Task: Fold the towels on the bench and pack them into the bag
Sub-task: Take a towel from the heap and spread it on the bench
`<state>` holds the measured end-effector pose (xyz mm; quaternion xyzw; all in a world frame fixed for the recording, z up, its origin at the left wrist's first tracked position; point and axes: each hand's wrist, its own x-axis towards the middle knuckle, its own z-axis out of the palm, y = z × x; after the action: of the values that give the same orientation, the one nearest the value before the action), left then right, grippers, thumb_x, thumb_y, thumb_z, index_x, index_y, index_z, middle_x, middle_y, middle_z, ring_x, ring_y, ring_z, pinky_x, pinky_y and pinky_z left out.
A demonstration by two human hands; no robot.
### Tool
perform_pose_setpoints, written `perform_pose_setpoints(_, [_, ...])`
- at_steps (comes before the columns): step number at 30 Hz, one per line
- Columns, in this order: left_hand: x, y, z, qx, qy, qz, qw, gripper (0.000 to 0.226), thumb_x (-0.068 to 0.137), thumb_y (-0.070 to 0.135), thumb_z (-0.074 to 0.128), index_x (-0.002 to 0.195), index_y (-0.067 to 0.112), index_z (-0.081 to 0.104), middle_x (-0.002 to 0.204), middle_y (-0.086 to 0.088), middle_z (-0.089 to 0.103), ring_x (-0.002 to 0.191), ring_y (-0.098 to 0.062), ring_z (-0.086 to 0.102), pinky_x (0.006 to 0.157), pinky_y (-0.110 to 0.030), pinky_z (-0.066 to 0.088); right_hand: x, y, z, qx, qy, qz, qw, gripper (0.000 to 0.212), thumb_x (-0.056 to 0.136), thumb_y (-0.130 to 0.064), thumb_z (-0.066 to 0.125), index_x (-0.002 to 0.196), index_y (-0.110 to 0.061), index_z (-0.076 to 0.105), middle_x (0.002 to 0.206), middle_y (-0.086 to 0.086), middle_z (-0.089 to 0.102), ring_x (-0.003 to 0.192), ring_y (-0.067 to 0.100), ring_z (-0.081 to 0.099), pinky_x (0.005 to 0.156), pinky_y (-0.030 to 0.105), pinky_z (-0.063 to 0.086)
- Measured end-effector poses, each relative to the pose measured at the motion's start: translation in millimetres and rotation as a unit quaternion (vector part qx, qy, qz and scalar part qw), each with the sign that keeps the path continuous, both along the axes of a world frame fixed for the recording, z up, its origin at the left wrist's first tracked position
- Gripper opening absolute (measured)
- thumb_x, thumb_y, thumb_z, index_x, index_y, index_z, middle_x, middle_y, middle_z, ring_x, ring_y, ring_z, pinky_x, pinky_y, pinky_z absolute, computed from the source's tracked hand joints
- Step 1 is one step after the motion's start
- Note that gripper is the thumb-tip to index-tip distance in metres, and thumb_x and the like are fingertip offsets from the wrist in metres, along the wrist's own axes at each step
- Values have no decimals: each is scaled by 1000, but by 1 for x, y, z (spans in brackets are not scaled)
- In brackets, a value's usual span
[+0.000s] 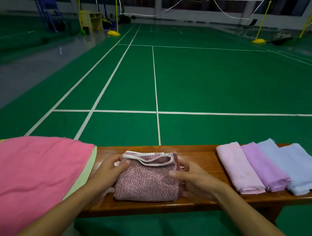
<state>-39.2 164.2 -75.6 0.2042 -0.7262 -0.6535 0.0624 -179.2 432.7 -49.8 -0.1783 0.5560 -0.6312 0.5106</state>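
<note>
Both hands, the left hand [110,167] and right hand [193,180], are gripping the folded speckled towel [145,183] by its sides at the bench's [200,155] middle, and should be squaring its edges before bagging.

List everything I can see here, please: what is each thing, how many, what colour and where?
Speckled pink folded towel with white trim: one, pink and white, middle of the bench, between both hands.
Folded plain towels: four, pale pink, lilac and two light blue, overlapping in a row at the right end of the bench.
Large pink cloth with pale green edge: one, at the left end of the bench; bag or towel, I cannot tell.
Brown wooden bench: one, across the foreground.
Green court floor with white lines: beyond the bench.
Nets on yellow posts: far end.
Left hand: grips the speckled towel's left edge.
Right hand: holds its right edge.
</note>
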Motion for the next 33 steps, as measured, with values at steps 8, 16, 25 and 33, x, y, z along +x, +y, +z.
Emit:
perform_pose_setpoints(8, [-11,-6,-8,-48,42,23,998,25,95,35,77,118,36,69,116,-1,77,100,-27,77,92,-60,60,-5,-22,-23,86,196,-149,965,19,103,-16,64,117,-10,74,111,13,77,107,33,73,101,61,54])
perform_pose_setpoints(16, [-28,-30,2,-59,15,6,998,14,97,24,74,100,11,72,97,-14,77,93,-40,73,71,-46,63,-22,-47,-39,173,273,-173,930,24,105,-37,60,100,-18,75,96,9,77,91,28,73,92,57,55])
perform_pose_setpoints(25, [-55,-35,-13,-86,-39,53,994,18,96,31,74,86,17,71,93,-14,73,82,-27,68,62,-36,54,-37,-71,-71,337,438,-179,814,39,99,-62,51,88,-27,62,80,-7,67,76,16,66,75,48,61])
perform_pose_setpoints(33, [-66,-43,-17,-303,-37,21,952,19,99,43,69,92,25,70,86,0,72,85,-18,68,68,-31,47,-35,-72,-75,363,500,-196,761,29,101,-53,58,85,-29,57,75,-8,65,68,8,64,65,44,63])
